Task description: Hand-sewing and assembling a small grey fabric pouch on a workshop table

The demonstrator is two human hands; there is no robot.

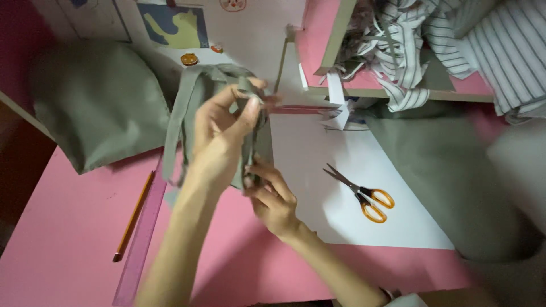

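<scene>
Grey-green fabric strips, long and limp (190,113): bunched and held up above the pink surface (68,227), near its middle. Left hand (219,139) has fingers (250,111) pinched on the upper end of the bundle; right hand (273,199) has fingers clenched on the lower end.

Risks, as I judge them:
- Loose strip hanging on the left side is only partly gathered; it could slip out of the pinch and drop.
- Dangling ends could snag the yellow pencil (133,216) or the pink flat ruler (142,239) just below.
- Orange-handled scissors (364,196) lie on the white paper sheet (318,153) near the right wrist; an elbow sweep could knock them.

Hard to read: motion blur around the pinch, can't tell strip count or whether they're knotted. Right palm hidden. Folded grey-green cloth (96,102) at left and striped white fabric heap (455,40) at top right are cut off by the frame.
</scene>
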